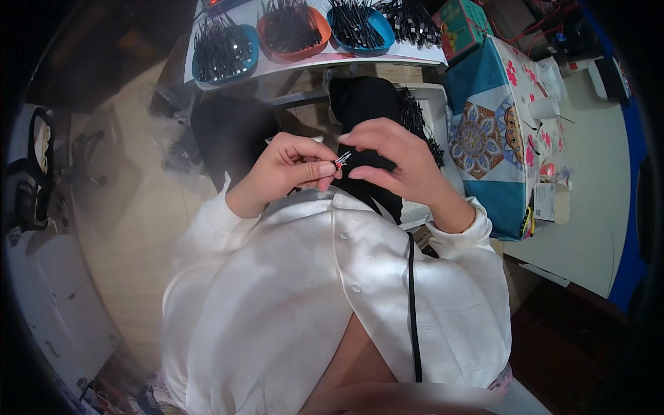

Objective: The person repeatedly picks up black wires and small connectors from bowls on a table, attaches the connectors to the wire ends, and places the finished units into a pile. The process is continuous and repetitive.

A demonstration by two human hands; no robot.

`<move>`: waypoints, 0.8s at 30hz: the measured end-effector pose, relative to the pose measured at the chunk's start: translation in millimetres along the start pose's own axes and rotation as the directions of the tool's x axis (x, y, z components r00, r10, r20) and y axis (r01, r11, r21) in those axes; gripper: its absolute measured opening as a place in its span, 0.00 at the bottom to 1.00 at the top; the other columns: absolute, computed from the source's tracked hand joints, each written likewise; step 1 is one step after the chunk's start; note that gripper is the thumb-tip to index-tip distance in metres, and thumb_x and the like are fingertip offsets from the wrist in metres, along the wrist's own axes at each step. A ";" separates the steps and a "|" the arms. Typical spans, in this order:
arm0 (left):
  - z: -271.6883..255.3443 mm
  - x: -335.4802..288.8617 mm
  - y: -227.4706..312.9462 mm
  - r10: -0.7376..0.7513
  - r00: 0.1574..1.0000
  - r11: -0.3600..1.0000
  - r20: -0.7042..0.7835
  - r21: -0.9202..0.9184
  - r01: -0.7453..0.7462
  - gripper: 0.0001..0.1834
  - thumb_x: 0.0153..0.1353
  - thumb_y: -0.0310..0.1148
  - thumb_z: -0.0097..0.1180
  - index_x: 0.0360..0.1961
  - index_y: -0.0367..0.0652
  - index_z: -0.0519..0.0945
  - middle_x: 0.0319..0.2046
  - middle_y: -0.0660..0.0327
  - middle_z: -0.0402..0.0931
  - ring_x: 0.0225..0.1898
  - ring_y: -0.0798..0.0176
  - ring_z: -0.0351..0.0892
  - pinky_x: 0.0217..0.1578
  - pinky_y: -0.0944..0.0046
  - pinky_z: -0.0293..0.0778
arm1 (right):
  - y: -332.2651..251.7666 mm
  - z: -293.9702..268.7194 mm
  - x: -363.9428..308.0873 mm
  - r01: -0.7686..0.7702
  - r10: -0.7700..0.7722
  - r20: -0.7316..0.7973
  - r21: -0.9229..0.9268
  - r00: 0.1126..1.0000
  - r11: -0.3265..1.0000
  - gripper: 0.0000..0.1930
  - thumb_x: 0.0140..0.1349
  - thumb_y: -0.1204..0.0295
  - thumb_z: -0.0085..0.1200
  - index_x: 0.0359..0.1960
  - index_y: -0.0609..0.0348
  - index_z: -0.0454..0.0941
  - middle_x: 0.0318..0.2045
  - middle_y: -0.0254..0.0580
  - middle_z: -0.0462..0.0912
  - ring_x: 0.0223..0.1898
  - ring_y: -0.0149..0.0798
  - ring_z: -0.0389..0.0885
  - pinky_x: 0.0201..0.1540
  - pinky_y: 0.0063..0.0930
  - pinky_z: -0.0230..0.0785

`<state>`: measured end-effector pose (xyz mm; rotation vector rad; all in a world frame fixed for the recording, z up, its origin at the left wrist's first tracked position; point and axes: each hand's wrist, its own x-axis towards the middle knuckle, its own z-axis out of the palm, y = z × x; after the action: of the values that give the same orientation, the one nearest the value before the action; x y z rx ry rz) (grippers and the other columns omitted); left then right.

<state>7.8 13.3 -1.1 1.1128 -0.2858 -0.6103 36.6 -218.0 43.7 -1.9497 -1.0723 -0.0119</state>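
My left hand [294, 166] is closed, thumb and fingers pinching the end of a black cable [337, 164] above my lap. Short thin wires, some red and some white, fan out from that end toward my right hand. My right hand [394, 158] is held just beside them, thumb and fingers spread apart with nothing visible between them. A stretch of black cable [366, 199] runs below my right hand; whether it belongs to the held end I cannot tell.
On the white table ahead stand a blue tray [254, 50], an orange tray [322, 31] and another blue tray [389, 33], all with black cables. More cables [413, 24] lie beside them. A white bin [451, 170] with cables is right of my legs, near a patterned cloth [477, 138].
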 end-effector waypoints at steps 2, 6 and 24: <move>1.1 0.9 -1.4 0.006 1.000 0.998 0.010 -0.056 -0.005 0.06 0.63 0.26 0.56 0.36 0.33 0.82 0.21 0.61 0.78 0.20 0.78 0.68 0.20 0.77 0.59 | 5.0 6.0 5.1 0.171 -0.178 -0.061 -0.095 0.982 0.981 0.15 0.46 0.75 0.68 0.37 0.62 0.79 0.35 0.43 0.78 0.32 0.41 0.78 0.33 0.28 0.70; 3.3 -0.6 -4.8 0.020 0.999 0.998 -0.044 -0.050 -0.022 0.07 0.62 0.26 0.58 0.37 0.32 0.80 0.24 0.60 0.78 0.21 0.75 0.72 0.19 0.77 0.61 | 9.0 12.9 5.0 0.232 -0.242 -0.066 -0.130 0.968 0.964 0.13 0.45 0.80 0.67 0.34 0.62 0.78 0.32 0.43 0.78 0.30 0.43 0.77 0.31 0.30 0.70; 11.6 -13.3 -11.1 0.123 0.988 0.819 -0.096 -0.552 -0.156 0.05 0.63 0.22 0.53 0.39 0.33 0.77 0.26 0.60 0.75 0.21 0.76 0.64 0.18 0.77 0.52 | 4.1 15.0 17.8 0.369 -0.423 -0.123 -0.315 0.898 0.875 0.16 0.44 0.75 0.67 0.38 0.58 0.80 0.34 0.38 0.80 0.33 0.39 0.79 0.34 0.31 0.70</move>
<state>-12.3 9.1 -5.0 0.5311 -0.1215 -0.4847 44.8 -196.5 38.6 -1.8913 -1.3846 -0.5981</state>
